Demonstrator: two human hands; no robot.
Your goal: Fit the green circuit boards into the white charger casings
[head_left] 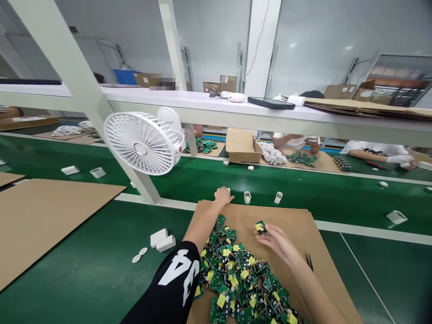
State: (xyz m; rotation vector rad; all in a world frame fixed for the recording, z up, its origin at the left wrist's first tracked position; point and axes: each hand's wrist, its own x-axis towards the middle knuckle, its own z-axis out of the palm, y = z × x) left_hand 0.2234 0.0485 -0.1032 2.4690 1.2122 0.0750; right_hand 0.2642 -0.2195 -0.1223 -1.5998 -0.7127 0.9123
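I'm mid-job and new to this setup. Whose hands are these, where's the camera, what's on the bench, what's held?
There is no machine: one camera on a person's head looks down at their own bare hands. The right hand pinches a small green circuit board with a yellow part. The left hand reaches to the far edge of the brown cardboard sheet; its grip is unclear. A pile of green circuit boards lies on the sheet. Beyond lies a green belt with small white plastic shells. Other people's hands work across it.

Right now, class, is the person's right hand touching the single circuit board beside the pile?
Touching. The head view shows the right hand pinching the circuit board at its fingertips, held apart from the pile.
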